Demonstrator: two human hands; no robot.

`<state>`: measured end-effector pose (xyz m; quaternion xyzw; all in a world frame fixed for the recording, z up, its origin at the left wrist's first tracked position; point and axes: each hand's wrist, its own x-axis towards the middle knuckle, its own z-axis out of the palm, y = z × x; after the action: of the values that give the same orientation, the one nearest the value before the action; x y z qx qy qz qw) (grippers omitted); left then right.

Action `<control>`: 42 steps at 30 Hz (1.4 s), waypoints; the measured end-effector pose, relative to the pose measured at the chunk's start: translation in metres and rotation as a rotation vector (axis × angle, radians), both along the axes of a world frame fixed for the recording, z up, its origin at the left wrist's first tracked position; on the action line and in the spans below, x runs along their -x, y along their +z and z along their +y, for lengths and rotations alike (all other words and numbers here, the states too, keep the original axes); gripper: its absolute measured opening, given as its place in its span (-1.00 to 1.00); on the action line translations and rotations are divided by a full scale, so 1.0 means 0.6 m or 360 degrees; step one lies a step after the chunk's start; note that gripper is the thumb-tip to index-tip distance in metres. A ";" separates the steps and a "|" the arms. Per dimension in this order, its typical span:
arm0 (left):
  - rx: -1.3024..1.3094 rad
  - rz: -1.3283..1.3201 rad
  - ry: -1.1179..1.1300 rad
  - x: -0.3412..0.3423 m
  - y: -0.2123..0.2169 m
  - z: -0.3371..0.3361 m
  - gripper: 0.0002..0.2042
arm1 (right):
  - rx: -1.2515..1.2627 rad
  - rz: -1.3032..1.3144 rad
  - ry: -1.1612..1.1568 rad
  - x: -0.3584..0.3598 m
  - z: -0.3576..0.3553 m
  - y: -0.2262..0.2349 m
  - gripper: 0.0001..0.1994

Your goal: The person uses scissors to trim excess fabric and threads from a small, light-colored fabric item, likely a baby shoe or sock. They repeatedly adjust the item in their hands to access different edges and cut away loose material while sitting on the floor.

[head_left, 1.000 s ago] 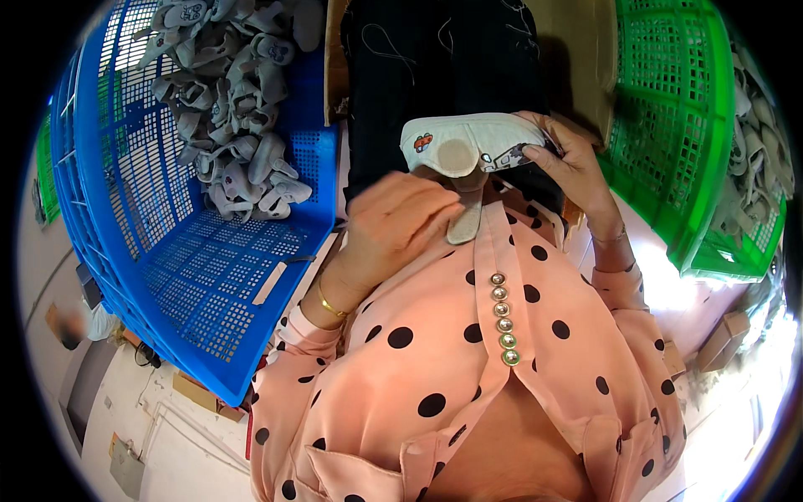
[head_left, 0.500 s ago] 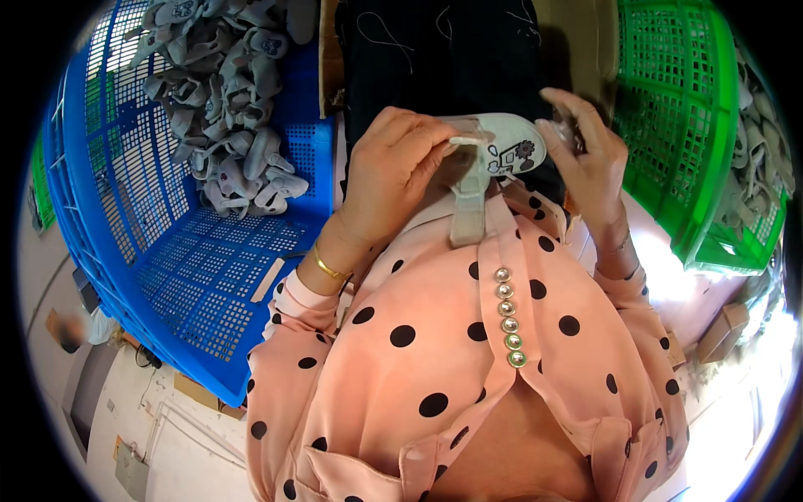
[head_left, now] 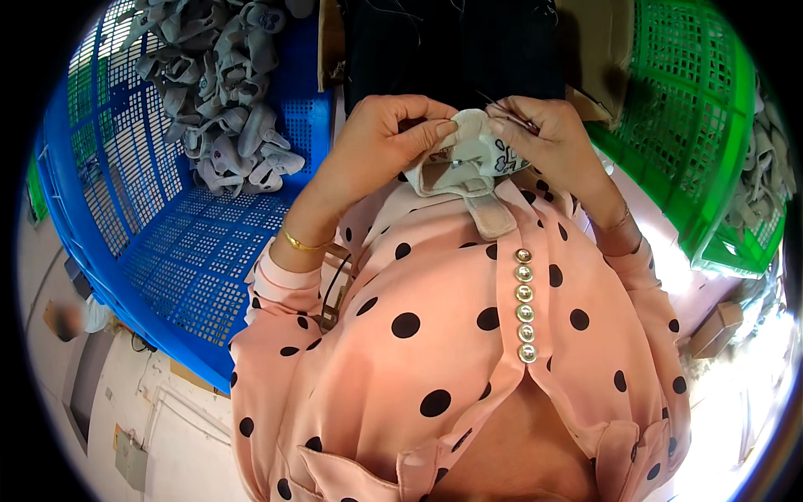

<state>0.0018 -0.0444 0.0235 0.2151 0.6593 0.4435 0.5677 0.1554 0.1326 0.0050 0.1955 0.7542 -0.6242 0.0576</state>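
A small whitish shoe upper (head_left: 456, 174) with a dark printed pattern on one side sits in front of my waist, its strap (head_left: 490, 216) hanging towards me. My left hand (head_left: 393, 138) pinches its far edge between thumb and fingers. On the other side of that edge, my right hand (head_left: 556, 138) has closed, its thumb against the printed part. A thin dark tool (head_left: 525, 124) shows among the right fingers; its kind is too small to make out. Part of the upper lies hidden behind both hands.
A blue perforated basket (head_left: 196, 268) at the left holds a heap of similar grey-white shoe uppers (head_left: 226, 100). At the right stands a green perforated crate (head_left: 669, 151), with more pale uppers (head_left: 757, 176) beyond it. Cardboard (head_left: 590, 50) flanks my dark-clad lap (head_left: 452, 58).
The upper has turned from lying sideways to having its opening towards me. My right hand, apart from it earlier, has come in and grips its edge; my left hand has shifted its pinch.
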 end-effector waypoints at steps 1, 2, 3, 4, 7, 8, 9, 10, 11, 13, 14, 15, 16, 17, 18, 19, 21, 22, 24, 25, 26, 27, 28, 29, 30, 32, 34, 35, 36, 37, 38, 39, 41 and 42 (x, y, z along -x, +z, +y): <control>-0.0063 -0.0029 -0.0048 0.004 -0.002 -0.002 -0.79 | 0.0106 -0.0052 -0.0004 0.003 0.003 0.003 -0.77; -0.0125 -0.0058 -0.0096 0.009 -0.003 -0.003 -0.79 | 0.0211 -0.0104 -0.0007 0.005 0.005 0.005 -0.77; -0.0188 -0.0086 -0.0148 0.012 -0.003 -0.002 -0.79 | 0.0317 -0.0155 -0.0015 0.007 0.006 0.007 -0.78; -0.0158 -0.0116 -0.0144 0.013 -0.006 0.000 -0.79 | 0.0297 -0.0119 0.0002 0.011 0.006 0.009 -0.77; -0.0052 -0.0172 -0.0074 0.009 -0.011 0.004 -0.80 | 0.0232 -0.0071 -0.0055 0.017 0.002 0.015 -0.77; -0.0002 -0.0167 -0.0011 0.008 -0.011 0.002 -0.80 | 0.0210 -0.0097 -0.0145 0.013 0.005 0.017 -0.77; 0.0049 -0.0161 0.0049 0.007 -0.012 0.002 -0.80 | 0.0190 -0.0121 -0.0237 0.011 0.007 0.019 -0.77; 0.0017 -0.0144 0.0054 0.006 -0.017 0.000 -0.80 | -0.0050 0.0124 -0.0269 0.011 -0.003 0.013 -0.77; -0.0016 -0.0126 0.0060 0.005 -0.025 -0.002 -0.80 | -0.0211 0.0144 -0.0176 0.008 -0.007 0.003 -0.78; -0.0050 -0.0049 0.0039 0.004 -0.029 -0.002 -0.80 | -0.0535 0.0176 0.0009 0.009 -0.012 -0.012 -0.80; -0.0049 0.0014 0.0014 0.005 -0.027 0.000 -0.80 | -0.0537 0.0110 0.0073 0.010 -0.009 -0.009 -0.82; -0.0047 0.0084 -0.0009 0.007 -0.025 0.001 -0.80 | -0.0434 0.0074 0.0060 0.012 -0.009 -0.010 -0.82; -0.0055 0.0088 -0.0042 0.009 -0.021 0.000 -0.80 | -0.0332 0.0037 0.0048 0.014 -0.009 -0.012 -0.82; -0.0062 0.0092 -0.0076 0.011 -0.017 -0.002 -0.80 | -0.0229 0.0000 0.0035 0.016 -0.008 -0.013 -0.82; -0.0074 0.0093 -0.0111 0.014 -0.015 -0.001 -0.81 | -0.0124 -0.0012 0.0033 0.019 -0.006 -0.012 -0.80; -0.0091 0.0053 -0.0126 0.016 -0.014 0.000 -0.81 | -0.0019 -0.0024 0.0030 0.020 -0.005 -0.011 -0.78; -0.0121 -0.0032 -0.0156 0.018 -0.014 0.001 -0.80 | 0.0207 -0.0047 0.0042 0.021 -0.001 -0.008 -0.74; -0.0115 -0.0160 -0.0115 0.019 -0.010 0.003 -0.80 | 0.0328 -0.0058 0.0056 0.021 0.002 -0.005 -0.73; -0.0101 -0.0420 -0.0041 0.017 0.001 0.010 -0.79 | 0.0386 0.0035 0.0064 0.014 0.003 -0.011 -0.73; -0.0060 -0.0492 0.0027 0.012 0.001 0.010 -0.79 | 0.0322 0.0138 0.0058 0.006 -0.002 -0.025 -0.73; -0.0018 -0.0565 0.0096 0.006 -0.002 0.008 -0.79 | 0.0258 0.0242 0.0053 -0.001 -0.003 -0.032 -0.73; 0.0022 -0.0632 0.0171 0.003 -0.004 0.007 -0.79 | -0.0068 0.0259 0.0074 -0.006 -0.001 -0.029 -0.69; 0.0040 -0.0656 0.0221 0.001 -0.006 0.003 -0.79 | -0.0394 0.0275 0.0095 -0.013 0.001 -0.022 -0.64; 0.0057 -0.0680 0.0272 -0.002 -0.008 -0.002 -0.79 | -0.0720 0.0288 0.0116 -0.020 0.003 -0.016 -0.60; 0.0079 -0.0705 0.0323 -0.005 -0.010 -0.006 -0.79 | -0.0811 0.0296 0.0048 -0.025 0.003 -0.013 -0.53; 0.0067 -0.0721 0.0340 -0.006 -0.016 -0.013 -0.79 | -0.1143 0.0328 0.0153 -0.025 0.004 0.000 -0.54; 0.0040 -0.0745 0.0362 -0.007 -0.017 -0.016 -0.79 | -0.1393 0.0442 0.0181 -0.020 0.001 0.003 -0.56; 0.0023 -0.0764 0.0373 -0.008 -0.015 -0.016 -0.79 | -0.1433 0.0444 0.0202 -0.019 0.000 0.005 -0.56; 0.0006 -0.0781 0.0384 -0.008 -0.013 -0.017 -0.79 | -0.1473 0.0447 0.0221 -0.018 -0.001 0.008 -0.57; 0.0012 -0.0775 0.0391 -0.008 -0.011 -0.018 -0.79 | -0.1513 0.0450 0.0240 -0.016 -0.002 0.011 -0.57; 0.0019 -0.0770 0.0398 -0.009 -0.009 -0.019 -0.79 | -0.1538 0.0468 0.0245 -0.014 -0.003 0.011 -0.57; 0.0022 -0.0766 0.0403 -0.010 -0.008 -0.019 -0.79 | -0.1566 0.0483 0.0251 -0.011 -0.004 0.012 -0.57; 0.0027 -0.0775 0.0408 -0.012 -0.005 -0.017 -0.79 | -0.1625 0.0504 0.0264 -0.009 -0.005 0.014 -0.57; 0.0029 -0.0778 0.0411 -0.012 -0.004 -0.017 -0.79 | -0.1655 0.0511 0.0272 -0.007 -0.005 0.014 -0.58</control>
<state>0.0090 -0.0543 0.0212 0.0107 0.5286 0.5451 0.6506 0.1599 0.1295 0.0135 0.0386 0.9757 -0.1845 -0.1119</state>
